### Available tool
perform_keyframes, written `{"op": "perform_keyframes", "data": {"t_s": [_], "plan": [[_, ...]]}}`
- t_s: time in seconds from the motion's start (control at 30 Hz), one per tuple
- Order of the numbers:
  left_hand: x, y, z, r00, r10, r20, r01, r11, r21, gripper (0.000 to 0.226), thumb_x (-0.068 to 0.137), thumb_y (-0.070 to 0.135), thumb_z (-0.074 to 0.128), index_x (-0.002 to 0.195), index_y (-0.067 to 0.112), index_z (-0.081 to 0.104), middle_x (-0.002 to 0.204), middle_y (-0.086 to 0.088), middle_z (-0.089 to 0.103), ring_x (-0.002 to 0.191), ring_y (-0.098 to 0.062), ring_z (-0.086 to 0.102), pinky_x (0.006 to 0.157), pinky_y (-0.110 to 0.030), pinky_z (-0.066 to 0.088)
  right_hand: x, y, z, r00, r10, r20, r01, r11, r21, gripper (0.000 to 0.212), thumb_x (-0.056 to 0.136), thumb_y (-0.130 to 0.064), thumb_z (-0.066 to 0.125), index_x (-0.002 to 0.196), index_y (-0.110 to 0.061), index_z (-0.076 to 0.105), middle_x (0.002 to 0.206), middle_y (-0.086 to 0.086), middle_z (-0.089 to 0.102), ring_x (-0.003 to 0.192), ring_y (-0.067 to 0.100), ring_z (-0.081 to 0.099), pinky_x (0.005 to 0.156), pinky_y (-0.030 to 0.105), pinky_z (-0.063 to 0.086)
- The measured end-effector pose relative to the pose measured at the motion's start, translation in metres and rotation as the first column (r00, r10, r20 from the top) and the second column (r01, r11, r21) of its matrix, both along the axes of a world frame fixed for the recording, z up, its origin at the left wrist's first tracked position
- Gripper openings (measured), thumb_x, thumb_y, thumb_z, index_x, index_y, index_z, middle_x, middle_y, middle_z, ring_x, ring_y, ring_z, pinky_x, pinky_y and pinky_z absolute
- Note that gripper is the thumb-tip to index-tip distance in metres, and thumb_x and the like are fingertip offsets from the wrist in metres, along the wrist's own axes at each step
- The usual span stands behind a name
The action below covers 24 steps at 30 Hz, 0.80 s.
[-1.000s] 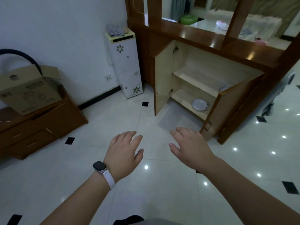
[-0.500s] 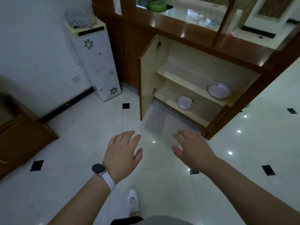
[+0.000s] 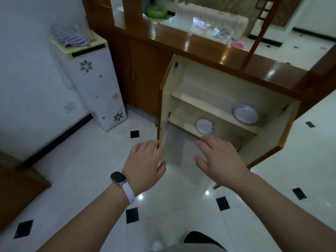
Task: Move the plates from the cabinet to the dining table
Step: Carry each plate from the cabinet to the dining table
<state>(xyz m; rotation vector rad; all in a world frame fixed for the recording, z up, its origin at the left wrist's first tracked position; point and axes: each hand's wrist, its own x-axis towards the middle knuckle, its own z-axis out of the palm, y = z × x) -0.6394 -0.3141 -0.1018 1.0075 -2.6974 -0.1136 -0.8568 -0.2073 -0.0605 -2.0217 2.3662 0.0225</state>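
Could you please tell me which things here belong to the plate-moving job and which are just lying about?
For the job:
small plate, lower shelf
larger plate, upper shelf
open cabinet
left hand and right hand, both empty

Lying about:
striped cloth on the white floral unit
green container
pink bowl

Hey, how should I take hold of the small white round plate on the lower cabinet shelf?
Pinch the near rim of the small white round plate, coming from the front through the open cabinet doors. It lies flat close to the front edge of the lower wooden shelf, and the upper shelf above probably blocks a reach straight down.
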Motion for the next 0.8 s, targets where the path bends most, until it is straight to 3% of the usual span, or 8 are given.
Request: {"op": "perform_keyframes", "data": {"t_s": [0.33, 0.53, 0.8], "plan": [[-0.057, -0.077, -0.009, 0.995, -0.096, 0.02, 0.095, 0.995, 0.023, 0.04, 0.085, 0.038, 0.05, 0.115, 0.016, 0.065, 0.117, -0.009, 0.065, 0.107, -0.028, 0.061, 0.092, -0.04, 0.046, -0.045, -0.058, -0.019, 0.995, -0.096, 0.039, 0.096, 0.995, 0.018, 0.052, 0.089, -0.05, 0.036, 0.121, -0.018, 0.063, 0.121, 0.004, 0.063, 0.109, 0.026, 0.06, 0.087, 0.04, 0.047], [-0.112, -0.128, -0.014, 0.988, -0.144, 0.056, 0.143, 0.989, 0.02, 0.036, 0.084, 0.035, 0.056, 0.111, 0.014, 0.065, 0.116, -0.008, 0.065, 0.107, -0.028, 0.06, 0.091, -0.039, 0.047, -0.097, -0.102, -0.032, 0.981, -0.164, 0.108, 0.157, 0.985, 0.07, 0.062, 0.091, -0.055, 0.025, 0.137, -0.023, 0.051, 0.136, 0.001, 0.053, 0.125, 0.022, 0.048, 0.102, 0.039, 0.036], [-0.216, -0.191, -0.012, 0.961, -0.23, 0.152, 0.227, 0.973, 0.037, 0.04, 0.083, 0.038, 0.047, 0.114, 0.017, 0.061, 0.118, -0.006, 0.065, 0.107, -0.026, 0.06, 0.09, -0.04, 0.048, -0.186, -0.149, -0.055, 0.936, -0.296, 0.192, 0.286, 0.955, 0.077, 0.062, 0.089, -0.055, 0.023, 0.135, -0.024, 0.052, 0.134, 0.0, 0.054, 0.121, 0.022, 0.052, 0.098, 0.039, 0.039]]}}
